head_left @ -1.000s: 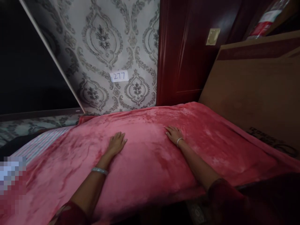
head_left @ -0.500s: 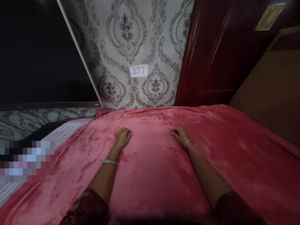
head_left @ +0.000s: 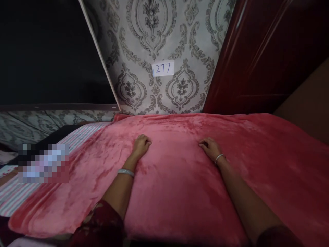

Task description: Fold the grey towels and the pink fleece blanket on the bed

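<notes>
A plush pink-red blanket [head_left: 174, 178] lies spread out in front of me, smooth in the middle and rumpled on the left. On its left part rests my left hand [head_left: 141, 145], palm down, with a pale bangle [head_left: 125, 172] at the wrist. Its fingers are curled in toward the thumb, and no blanket is visibly gathered in them. Across a stretch of bare blanket, my right hand [head_left: 211, 149] rests with fingers bent and thumb near the fingertips. A thin bracelet [head_left: 219, 158] circles that wrist. Nothing shows between the fingers of either hand.
Patterned wallpaper [head_left: 159, 44] with a paper label [head_left: 163, 68] reading 277 rises behind the blanket. A large dark screen [head_left: 51, 55] stands at left, a dark red wooden panel [head_left: 252, 61] at right. Striped cloth [head_left: 87, 132] and a pixelated patch lie left of the blanket.
The whole view has shifted, so the wall, label and both hands appear further right and slightly higher. Both hands rest on the same parts of the blanket, fingers still curled.
</notes>
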Motion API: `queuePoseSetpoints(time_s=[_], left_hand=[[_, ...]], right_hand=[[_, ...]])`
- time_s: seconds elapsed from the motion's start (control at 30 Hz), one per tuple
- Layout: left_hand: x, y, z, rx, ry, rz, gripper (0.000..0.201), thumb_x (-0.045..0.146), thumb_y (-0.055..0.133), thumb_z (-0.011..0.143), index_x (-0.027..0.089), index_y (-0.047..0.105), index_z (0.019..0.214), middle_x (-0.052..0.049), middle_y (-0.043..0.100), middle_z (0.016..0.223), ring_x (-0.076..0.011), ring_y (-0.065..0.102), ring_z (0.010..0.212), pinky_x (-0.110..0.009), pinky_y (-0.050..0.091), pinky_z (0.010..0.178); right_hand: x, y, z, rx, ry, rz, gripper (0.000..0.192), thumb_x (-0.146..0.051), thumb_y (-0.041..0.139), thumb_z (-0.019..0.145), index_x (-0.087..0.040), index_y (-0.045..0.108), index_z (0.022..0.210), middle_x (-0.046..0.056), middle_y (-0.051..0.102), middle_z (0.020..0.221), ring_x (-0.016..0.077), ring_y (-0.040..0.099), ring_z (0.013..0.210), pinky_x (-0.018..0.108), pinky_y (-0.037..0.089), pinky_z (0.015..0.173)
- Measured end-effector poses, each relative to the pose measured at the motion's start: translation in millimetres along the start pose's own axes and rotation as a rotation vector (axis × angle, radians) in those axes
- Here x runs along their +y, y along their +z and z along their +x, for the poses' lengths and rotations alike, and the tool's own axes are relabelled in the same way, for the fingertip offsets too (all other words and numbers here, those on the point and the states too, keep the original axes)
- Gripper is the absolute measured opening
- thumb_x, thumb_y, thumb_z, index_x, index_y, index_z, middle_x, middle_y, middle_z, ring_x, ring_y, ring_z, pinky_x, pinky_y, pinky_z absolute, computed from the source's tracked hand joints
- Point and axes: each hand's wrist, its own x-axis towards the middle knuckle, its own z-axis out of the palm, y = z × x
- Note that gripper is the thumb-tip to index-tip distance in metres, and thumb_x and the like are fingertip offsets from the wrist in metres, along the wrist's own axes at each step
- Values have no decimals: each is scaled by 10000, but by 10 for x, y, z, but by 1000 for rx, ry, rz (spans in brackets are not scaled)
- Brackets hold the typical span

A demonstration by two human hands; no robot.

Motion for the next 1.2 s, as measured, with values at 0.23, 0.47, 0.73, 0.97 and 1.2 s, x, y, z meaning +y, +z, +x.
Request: queuePoseSetpoints(time_s=[0.23, 0.47, 0.73, 0.97, 1.2], left_hand=[[29, -51, 23, -13, 30, -6, 86, 139, 602, 821, 196, 663, 799, -60, 674, 908, -225, 581, 945, -373, 453, 903], [5, -53, 79, -34, 45, 1, 96, 153, 607, 800, 207, 639, 727, -55, 668, 845, -234, 585, 887, -371, 449, 848], [113, -105, 75, 61, 49, 40, 121, 170, 517, 839, 214, 548, 730, -95, 643, 878, -268, 569, 917, -399, 435, 827], [252, -218, 64, 151, 60, 19, 132, 186, 438, 884, 229, 510, 782, -87, 645, 864, -258, 583, 907, -400, 441, 838], [412, -336, 0, 280, 93, 17, 143, 178, 415, 899, 234, 490, 791, -92, 622, 846, -259, 573, 874, -399, 457, 833]], right_hand=[[-51, -53, 20, -21, -22, -32, 99, -200, 607, 833, -215, 703, 815, 62, 687, 859, 222, 612, 857, 348, 484, 800], [-119, -46, 32, -51, -2, -154, 107, -120, 620, 806, -213, 670, 785, 40, 691, 860, 204, 606, 875, 333, 459, 837], [-229, -81, 43, 46, 30, -212, 136, -159, 555, 869, -209, 629, 767, 83, 665, 885, 236, 561, 899, 345, 418, 813], [-274, -131, 40, 227, 16, -104, 145, -188, 485, 885, -234, 556, 767, 78, 645, 822, 246, 563, 840, 355, 420, 779], [-335, -272, 11, 374, -57, -21, 125, -256, 462, 889, -245, 528, 784, 68, 631, 804, 237, 547, 802, 354, 439, 758]])
